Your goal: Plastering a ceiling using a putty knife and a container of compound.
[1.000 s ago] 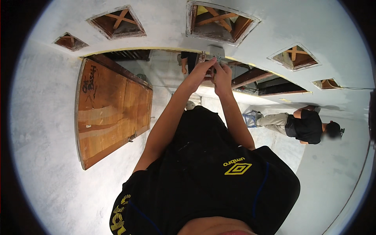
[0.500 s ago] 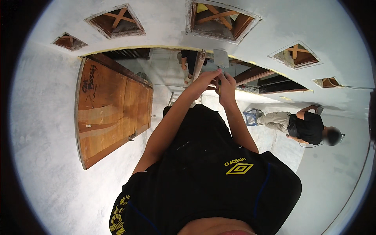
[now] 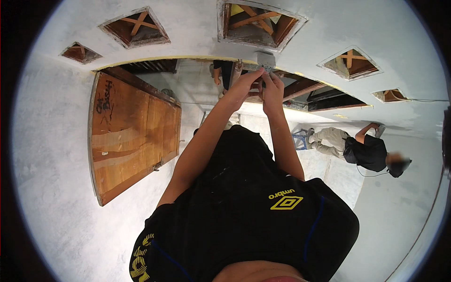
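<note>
Out in front of me, at the edge above the doorway, is a putty knife with a wide grey blade point(image 3: 266, 59). My right hand point(image 3: 273, 94) is closed round its handle, which is mostly hidden by the fingers. From the other side my left hand point(image 3: 250, 83) grips the tool too, its fingertips at the base of the blade. The blade lies over the lower part of the pale plastered wall point(image 3: 197, 47), close to the opening's yellowish edge; whether it touches the plaster I cannot tell.
A wooden door point(image 3: 134, 141) stands open at the left. Framed vent openings point(image 3: 256, 26) with crossed wood line the wall. On the right a co-worker point(image 3: 371, 152) in a black top works at the wall, near a blue stand point(image 3: 299, 140). Another person point(image 3: 224, 73) shows through the doorway.
Both hands have moved slightly farther out with the putty knife, and its blade now looks shorter, tilted toward the wall. The co-worker's head has turned.
</note>
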Action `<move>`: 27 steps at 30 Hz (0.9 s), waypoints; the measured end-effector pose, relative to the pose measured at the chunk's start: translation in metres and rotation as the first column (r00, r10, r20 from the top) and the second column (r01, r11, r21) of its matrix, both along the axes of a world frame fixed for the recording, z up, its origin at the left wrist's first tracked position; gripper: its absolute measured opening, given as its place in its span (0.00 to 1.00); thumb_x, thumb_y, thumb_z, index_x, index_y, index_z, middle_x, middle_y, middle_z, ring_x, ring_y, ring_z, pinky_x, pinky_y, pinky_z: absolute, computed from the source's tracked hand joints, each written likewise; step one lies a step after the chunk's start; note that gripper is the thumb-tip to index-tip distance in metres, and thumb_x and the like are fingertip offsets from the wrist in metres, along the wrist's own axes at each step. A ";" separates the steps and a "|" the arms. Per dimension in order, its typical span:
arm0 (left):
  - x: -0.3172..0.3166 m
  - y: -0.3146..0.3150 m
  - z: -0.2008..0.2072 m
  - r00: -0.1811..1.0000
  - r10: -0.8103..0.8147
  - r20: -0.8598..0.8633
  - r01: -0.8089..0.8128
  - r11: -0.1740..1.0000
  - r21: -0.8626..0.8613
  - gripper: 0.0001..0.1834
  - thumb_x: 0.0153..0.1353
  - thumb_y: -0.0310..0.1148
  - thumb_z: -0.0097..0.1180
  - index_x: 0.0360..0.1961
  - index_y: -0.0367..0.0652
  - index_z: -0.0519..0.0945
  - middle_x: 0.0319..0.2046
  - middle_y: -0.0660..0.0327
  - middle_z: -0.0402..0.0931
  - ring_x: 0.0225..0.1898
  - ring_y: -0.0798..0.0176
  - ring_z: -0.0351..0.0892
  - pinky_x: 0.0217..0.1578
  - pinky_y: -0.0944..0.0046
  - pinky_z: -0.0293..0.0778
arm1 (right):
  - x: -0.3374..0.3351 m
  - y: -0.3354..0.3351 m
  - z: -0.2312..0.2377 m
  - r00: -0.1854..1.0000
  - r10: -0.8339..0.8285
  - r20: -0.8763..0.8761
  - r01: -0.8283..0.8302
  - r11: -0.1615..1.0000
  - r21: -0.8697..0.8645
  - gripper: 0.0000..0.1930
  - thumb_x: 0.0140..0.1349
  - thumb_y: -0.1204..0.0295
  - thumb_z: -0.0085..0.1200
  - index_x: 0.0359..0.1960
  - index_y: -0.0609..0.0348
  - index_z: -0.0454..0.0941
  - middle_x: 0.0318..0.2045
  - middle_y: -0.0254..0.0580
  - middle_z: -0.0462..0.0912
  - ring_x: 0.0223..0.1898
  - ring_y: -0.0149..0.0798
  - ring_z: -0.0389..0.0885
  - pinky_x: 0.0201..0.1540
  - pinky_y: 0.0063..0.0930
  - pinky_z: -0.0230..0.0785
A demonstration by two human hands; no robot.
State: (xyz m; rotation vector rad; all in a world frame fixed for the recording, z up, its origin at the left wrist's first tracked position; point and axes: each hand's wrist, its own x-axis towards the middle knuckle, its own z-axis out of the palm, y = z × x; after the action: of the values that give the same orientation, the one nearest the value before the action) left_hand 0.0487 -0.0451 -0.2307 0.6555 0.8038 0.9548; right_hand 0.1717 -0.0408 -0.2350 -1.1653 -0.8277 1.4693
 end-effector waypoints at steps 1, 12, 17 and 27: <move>0.000 -0.002 0.002 1.000 0.004 -0.003 -0.004 1.000 -0.003 0.20 0.72 0.53 0.50 0.45 0.48 0.79 0.35 0.68 0.76 0.37 0.69 0.74 0.45 0.61 0.71 | -0.001 -0.004 0.001 1.000 -0.025 0.003 0.025 1.000 0.018 0.10 0.73 0.67 0.48 0.34 0.56 0.74 0.18 0.28 0.70 0.17 0.21 0.64 0.15 0.17 0.51; 0.018 -0.016 -0.040 0.990 -0.137 -0.042 0.136 0.990 -0.028 0.22 0.70 0.53 0.51 0.46 0.44 0.79 0.36 0.64 0.77 0.40 0.66 0.76 0.47 0.58 0.74 | 0.024 -0.029 -0.036 0.999 -0.050 -0.019 0.050 0.998 0.035 0.09 0.72 0.69 0.48 0.33 0.57 0.74 0.16 0.28 0.70 0.12 0.21 0.63 0.12 0.18 0.50; 0.020 -0.010 -0.047 0.988 -0.134 -0.075 0.123 0.984 -0.130 0.22 0.69 0.54 0.53 0.45 0.46 0.79 0.37 0.66 0.75 0.42 0.67 0.75 0.50 0.58 0.73 | 0.030 -0.014 -0.044 0.995 -0.005 -0.097 -0.014 0.981 -0.193 0.10 0.71 0.68 0.49 0.30 0.57 0.74 0.16 0.30 0.69 0.12 0.23 0.63 0.12 0.16 0.51; 0.010 -0.002 0.001 0.994 -0.077 0.079 0.079 0.997 -0.010 0.20 0.72 0.51 0.51 0.48 0.46 0.79 0.40 0.66 0.75 0.44 0.68 0.74 0.49 0.58 0.72 | 0.016 -0.004 -0.005 0.994 -0.091 -0.067 0.095 0.994 0.045 0.12 0.73 0.69 0.49 0.30 0.58 0.73 0.15 0.28 0.69 0.12 0.21 0.62 0.12 0.20 0.48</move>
State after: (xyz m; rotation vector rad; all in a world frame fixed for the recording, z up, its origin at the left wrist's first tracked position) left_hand 0.0592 -0.0471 -0.2295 0.6297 0.7098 0.8979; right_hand 0.1872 -0.0444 -0.2402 -1.0997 -0.7506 1.3962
